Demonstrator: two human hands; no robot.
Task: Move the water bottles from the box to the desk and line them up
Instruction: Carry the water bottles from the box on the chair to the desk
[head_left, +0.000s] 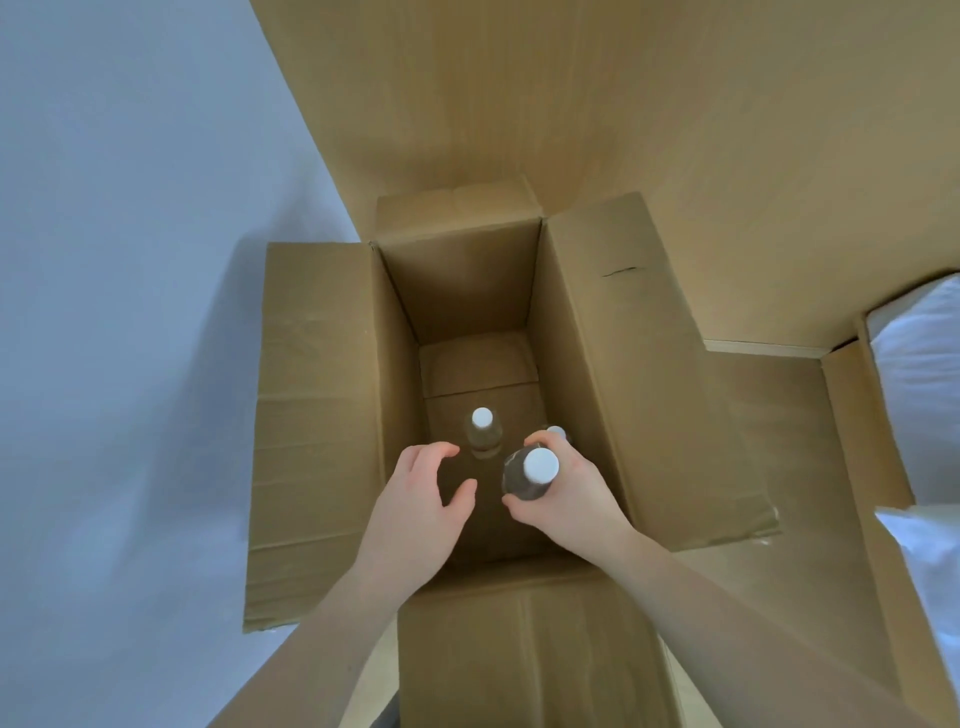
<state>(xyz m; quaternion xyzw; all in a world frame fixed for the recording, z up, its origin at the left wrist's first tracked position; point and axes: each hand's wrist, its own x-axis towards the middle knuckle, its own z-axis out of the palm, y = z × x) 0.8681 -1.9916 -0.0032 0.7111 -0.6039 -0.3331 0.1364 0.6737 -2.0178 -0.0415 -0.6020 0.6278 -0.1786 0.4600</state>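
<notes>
Inside the open box (322, 415) the right hand (566, 488) has its fingers clamped round a bottle (530, 475) near the right wall; the left hand (415, 493) hovers beside it, fingers apart, holding nothing. A second bottle (482, 431) stands upright further in

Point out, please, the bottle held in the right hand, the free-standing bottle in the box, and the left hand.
Held bottle (540, 464), head view: on its white cap.
Standing bottle (482, 417), head view: on its white cap.
Left hand (415, 499), head view: back of the hand.
</notes>
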